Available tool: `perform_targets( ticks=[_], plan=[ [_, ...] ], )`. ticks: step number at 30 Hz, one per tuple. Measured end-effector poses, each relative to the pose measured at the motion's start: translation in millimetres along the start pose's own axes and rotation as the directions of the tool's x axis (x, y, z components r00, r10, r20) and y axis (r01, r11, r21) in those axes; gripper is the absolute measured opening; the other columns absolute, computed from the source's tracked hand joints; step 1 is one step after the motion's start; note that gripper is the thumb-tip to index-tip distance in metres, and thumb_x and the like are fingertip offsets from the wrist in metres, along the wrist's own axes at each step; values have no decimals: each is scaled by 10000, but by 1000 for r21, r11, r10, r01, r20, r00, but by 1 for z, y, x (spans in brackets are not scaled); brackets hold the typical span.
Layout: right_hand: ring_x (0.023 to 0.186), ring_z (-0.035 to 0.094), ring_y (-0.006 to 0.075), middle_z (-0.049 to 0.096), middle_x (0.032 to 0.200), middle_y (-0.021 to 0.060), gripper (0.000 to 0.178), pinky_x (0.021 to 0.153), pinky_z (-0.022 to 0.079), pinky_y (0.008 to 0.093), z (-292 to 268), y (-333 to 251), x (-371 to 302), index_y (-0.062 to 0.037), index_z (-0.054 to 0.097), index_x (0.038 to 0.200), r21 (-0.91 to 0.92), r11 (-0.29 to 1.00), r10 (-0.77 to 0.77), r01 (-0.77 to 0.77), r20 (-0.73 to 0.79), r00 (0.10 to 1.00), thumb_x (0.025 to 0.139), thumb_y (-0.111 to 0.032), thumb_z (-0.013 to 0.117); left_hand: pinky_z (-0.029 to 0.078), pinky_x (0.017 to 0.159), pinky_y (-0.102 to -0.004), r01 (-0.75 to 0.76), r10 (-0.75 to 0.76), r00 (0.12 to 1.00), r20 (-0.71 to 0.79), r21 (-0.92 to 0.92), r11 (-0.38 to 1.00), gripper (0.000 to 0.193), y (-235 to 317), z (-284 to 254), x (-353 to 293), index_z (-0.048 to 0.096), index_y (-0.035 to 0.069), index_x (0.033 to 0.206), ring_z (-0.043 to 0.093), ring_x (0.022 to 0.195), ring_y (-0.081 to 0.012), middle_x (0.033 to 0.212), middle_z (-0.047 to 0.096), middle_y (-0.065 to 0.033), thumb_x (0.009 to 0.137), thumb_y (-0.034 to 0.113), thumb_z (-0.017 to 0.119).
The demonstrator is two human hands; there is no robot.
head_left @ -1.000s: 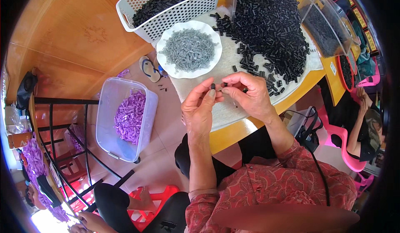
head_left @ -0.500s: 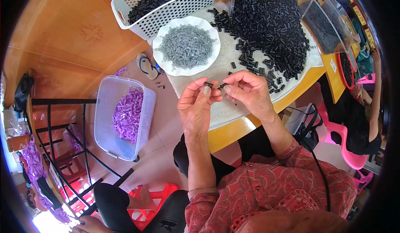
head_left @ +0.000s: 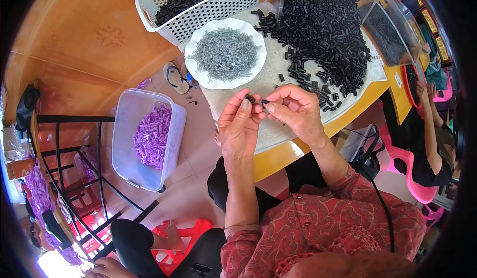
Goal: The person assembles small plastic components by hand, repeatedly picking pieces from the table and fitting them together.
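Note:
My left hand pinches a small black plastic piece between thumb and forefinger. Close beside it, my right hand pinches a second small dark piece; its exact kind is too small to make out. The fingertips of both hands nearly meet over the table's near edge. Just beyond them, a white scalloped plate holds a heap of small clear springlike pieces. A large pile of small black plastic pieces spreads over the white cloth to the right.
A white perforated basket of black pieces stands behind the plate. Clear bins are at the far right. On the floor to the left sits a clear tub of purple pieces beside a black metal frame. Other people sit at both sides.
My left hand has shifted slightly right, bringing its black piece a little closer to the right hand's piece. At the right, another person's arms have moved.

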State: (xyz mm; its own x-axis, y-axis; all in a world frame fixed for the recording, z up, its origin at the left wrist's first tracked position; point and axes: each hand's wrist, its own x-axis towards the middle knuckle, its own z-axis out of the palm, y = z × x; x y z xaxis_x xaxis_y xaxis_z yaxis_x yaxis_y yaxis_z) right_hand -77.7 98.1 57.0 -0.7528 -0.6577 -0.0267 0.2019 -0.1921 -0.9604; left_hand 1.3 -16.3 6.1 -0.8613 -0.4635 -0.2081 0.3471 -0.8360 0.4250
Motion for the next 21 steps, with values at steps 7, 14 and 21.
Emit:
perform_targets(
  ticks=[7,14,21],
  plan=[
    [646,589,89,606,776,41,117,579,490,242,-5,9,-1,-1,610,893,-623,760,-166,185,89,982,788,36,644,525,693,-287,-58,57,998,-35,-26,998,246,13,-7,0,589,-19,1149,608,779,-164,995,643,-166,908,21,564],
    [622,618,224,576,765,87,108,550,491,308,-6,24,0,-32,627,832,-768,541,-237,344,253,938,741,18,658,502,704,-266,-121,120,984,-128,5,993,269,27,-10,-1,543,-48,1158,577,816,-164,1039,604,-181,892,-13,551],
    [652,604,212,573,813,80,163,574,477,289,-11,21,16,-40,652,876,-818,481,-258,317,213,942,742,53,643,523,690,-284,-101,96,985,-144,-27,995,229,26,-9,1,590,-30,1126,593,756,-148,992,633,-164,904,21,568]
  ],
)
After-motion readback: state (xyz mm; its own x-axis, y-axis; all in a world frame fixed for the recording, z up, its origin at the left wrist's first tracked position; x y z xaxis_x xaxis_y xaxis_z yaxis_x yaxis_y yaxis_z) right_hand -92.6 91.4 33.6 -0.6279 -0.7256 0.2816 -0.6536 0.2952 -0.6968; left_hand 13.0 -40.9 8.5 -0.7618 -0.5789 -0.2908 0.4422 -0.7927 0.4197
